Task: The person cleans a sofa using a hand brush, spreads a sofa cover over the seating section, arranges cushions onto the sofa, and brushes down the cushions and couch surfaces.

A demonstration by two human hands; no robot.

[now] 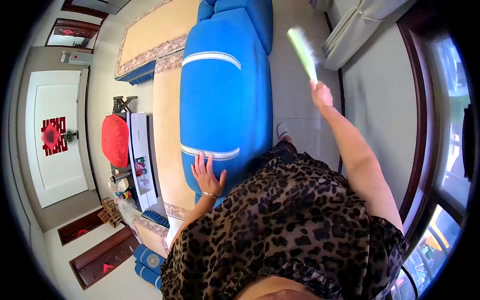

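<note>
Raised at the right, my right hand (321,94) is closed round the handle of a pale green bed brush (301,49). The brush's white bristles are blurred and face the curtain side. My left hand (206,176) lies with fingers spread on the blue sofa cover (225,107), at its near end. Its fingertips touch a white trim band (212,153) there. A second trim band (212,56) crosses the cover farther away. The brush is held over the floor, apart from the sofa.
Beige seat covers (167,110) run along the sofa's left side. Left of them stands a white table (142,175) with a red cover (115,141) and small items. A tied curtain (357,30), grey wall (377,100) and window are on the right. A slippered foot (283,131) stands beside the sofa.
</note>
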